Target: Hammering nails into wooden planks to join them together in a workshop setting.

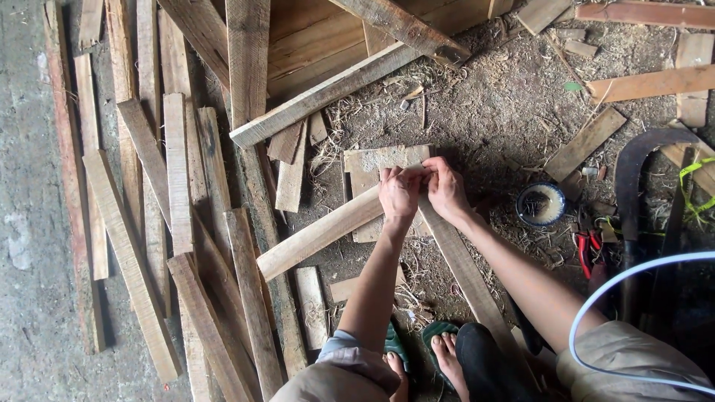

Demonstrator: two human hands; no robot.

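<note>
Two bare hands meet at the centre of the view, over a short pale board (pixel 387 158) that lies on the dirt ground (pixel 506 112). The left hand (pixel 398 195) is curled, its fingers pressing on the lower edge of this board; if something small is pinched there, I cannot tell. The right hand (pixel 447 190) is closed in the same way just beside it, and the two hands are touching each other.

Under the hands, two long planks cross: one plank (pixel 320 234) runs toward 8 o'clock, the other plank (pixel 465 272) toward 5 o'clock, between the person's knees. At 3 o'clock, near the right forearm, stands a small round bowl (pixel 541 205), and beside it lie red-handled pliers (pixel 588 249). A dark curved blade (pixel 633 171) is further at 3 o'clock. At 9 o'clock many wooden slats (pixel 179 223) lie in a loose pile. At 12 o'clock a wooden frame (pixel 328 89) of bigger boards closes the space. A white cable (pixel 596 305) loops at 4 o'clock.
</note>
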